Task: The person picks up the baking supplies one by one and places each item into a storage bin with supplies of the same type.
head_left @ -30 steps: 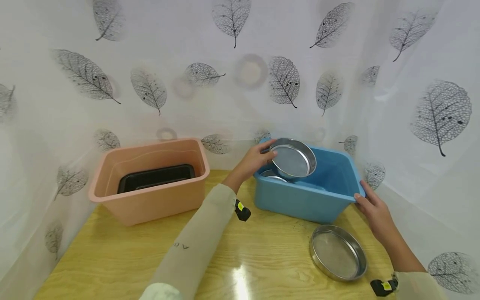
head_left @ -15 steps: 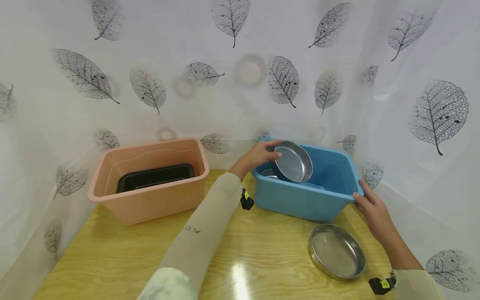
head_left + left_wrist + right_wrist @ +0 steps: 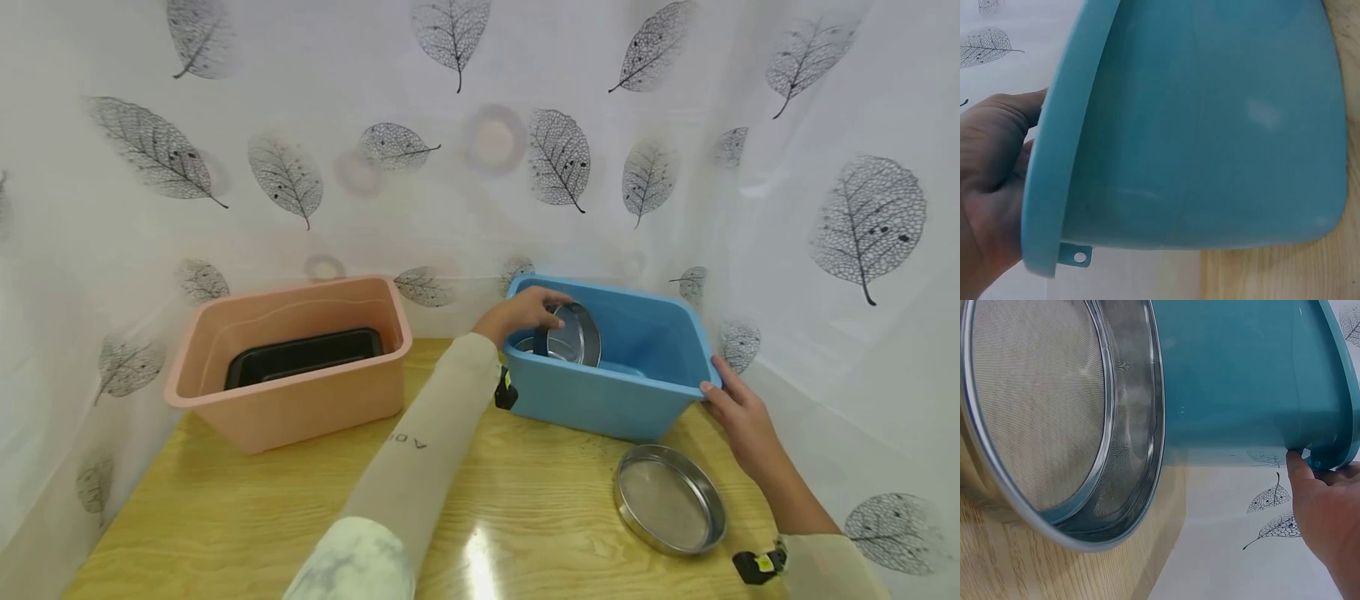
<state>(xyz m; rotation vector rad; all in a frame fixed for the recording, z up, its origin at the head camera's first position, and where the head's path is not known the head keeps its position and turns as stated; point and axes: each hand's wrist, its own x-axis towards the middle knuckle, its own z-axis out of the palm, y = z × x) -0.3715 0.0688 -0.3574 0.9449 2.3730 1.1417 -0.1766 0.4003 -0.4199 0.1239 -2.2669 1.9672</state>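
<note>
My left hand reaches over the left end of the blue tub and pinches the rim of a round metal sieve. That sieve is steeply tilted and mostly inside the tub. Part of another metal rim shows low in the tub's left end. In the left wrist view the blue wall hides the held sieve and the fingertips. My right hand grips the tub's right front corner; in the right wrist view its thumb presses under the lip. A second mesh sieve lies face up on the table before the tub.
A pink tub stands at the left with a black tray inside it. Both tubs are on a wood-grain table. A white leaf-print curtain hangs close behind and along the sides.
My left hand has moved right and lowered the sieve into the blue tub, tilting it steeper. My right hand has kept its grip on the corner.
</note>
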